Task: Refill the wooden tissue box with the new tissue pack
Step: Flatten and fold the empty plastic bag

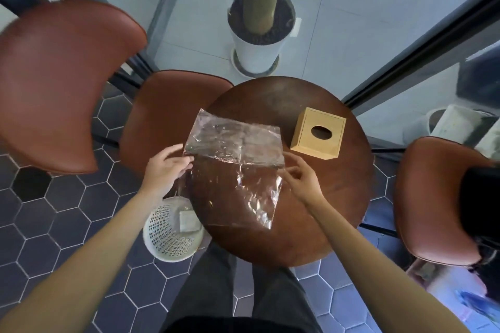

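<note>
A round wooden table (338,197) is seen from above; a clear plastic wrapper (235,165) is held over it, pinched at one edge by the left hand (169,167) and at the other by the right hand (300,178); the wooden tissue box (318,134) stands beyond the right hand, on the table; a white basket (162,230) is set on the floor beside the table.

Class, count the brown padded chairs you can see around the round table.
3: one chair at far left, one chair tucked beside the table's left edge, one chair at right. Others may sit outside the frame.
</note>
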